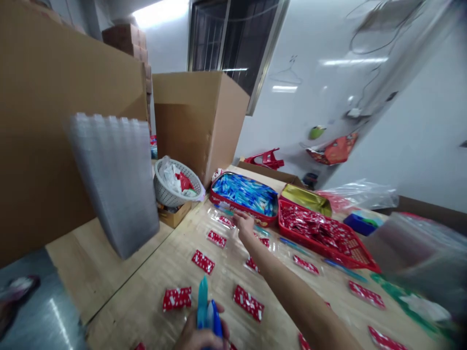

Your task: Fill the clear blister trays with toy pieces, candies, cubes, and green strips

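Observation:
My left hand [204, 333], at the bottom, is closed around several slim, pointed blue and teal plastic pieces [202, 304]; their exact kind is unclear. Stretched out ahead, my right hand [243, 222] has its fingers bent together at one end of a blue plastic piece [223, 209]. That piece lies in a clear plastic tray beside a small red packet [226, 221]. More red packets [203, 261] with white spots lie in rows in clear trays across the table. Some of these trays also have a blue piece [299, 246].
Behind the rows stand a tin [242, 214] of blue pieces, a red basket [361, 257] of packets and a gold tin [306, 198]. Stacked clear trays [120, 189], a grey strainer basket [175, 194] and large cardboard boxes [186, 90] are at the left. Clear plastic [416, 253] is piled right.

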The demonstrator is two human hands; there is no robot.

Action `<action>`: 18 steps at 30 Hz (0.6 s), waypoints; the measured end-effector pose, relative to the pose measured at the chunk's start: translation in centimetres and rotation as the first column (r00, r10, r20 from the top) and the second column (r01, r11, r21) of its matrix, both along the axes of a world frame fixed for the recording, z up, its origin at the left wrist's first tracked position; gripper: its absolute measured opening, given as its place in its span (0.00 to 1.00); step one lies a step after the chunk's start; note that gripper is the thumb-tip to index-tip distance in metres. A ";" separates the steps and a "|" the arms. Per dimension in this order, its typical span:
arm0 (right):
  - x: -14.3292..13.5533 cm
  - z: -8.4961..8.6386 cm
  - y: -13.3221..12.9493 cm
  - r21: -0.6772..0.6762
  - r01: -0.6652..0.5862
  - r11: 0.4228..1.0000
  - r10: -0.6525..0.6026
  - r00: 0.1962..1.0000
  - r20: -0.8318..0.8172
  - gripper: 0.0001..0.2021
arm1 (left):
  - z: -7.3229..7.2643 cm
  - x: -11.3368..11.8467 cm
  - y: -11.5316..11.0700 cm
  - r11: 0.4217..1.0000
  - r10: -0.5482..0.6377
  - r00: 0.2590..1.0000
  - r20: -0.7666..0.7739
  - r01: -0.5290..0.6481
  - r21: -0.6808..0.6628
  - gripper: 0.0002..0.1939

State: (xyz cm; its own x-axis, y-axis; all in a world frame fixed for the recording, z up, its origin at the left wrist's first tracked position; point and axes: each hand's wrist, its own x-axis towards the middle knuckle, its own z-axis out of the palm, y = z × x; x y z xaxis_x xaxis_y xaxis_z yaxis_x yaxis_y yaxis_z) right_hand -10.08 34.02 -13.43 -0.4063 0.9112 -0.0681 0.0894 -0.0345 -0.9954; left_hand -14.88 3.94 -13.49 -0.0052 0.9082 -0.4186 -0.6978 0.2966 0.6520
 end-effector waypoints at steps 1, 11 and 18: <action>0.4 0.1 -1.5 -0.023 -0.060 0.998 0.060 0.998 -0.007 0.16 | 0.1 0.3 -0.3 1.000 -0.004 1.000 -0.001 0.004 0.011 0.24; 4.6 2.2 -13.8 -0.212 -0.801 0.560 0.783 0.595 -0.183 0.18 | 0.8 1.8 -0.8 0.995 -0.072 0.996 0.045 0.068 0.078 0.23; 5.6 1.3 -9.8 -0.214 -0.552 0.806 0.505 0.829 -0.239 0.15 | -0.6 0.9 -0.5 0.993 -0.097 0.995 0.003 0.096 0.065 0.25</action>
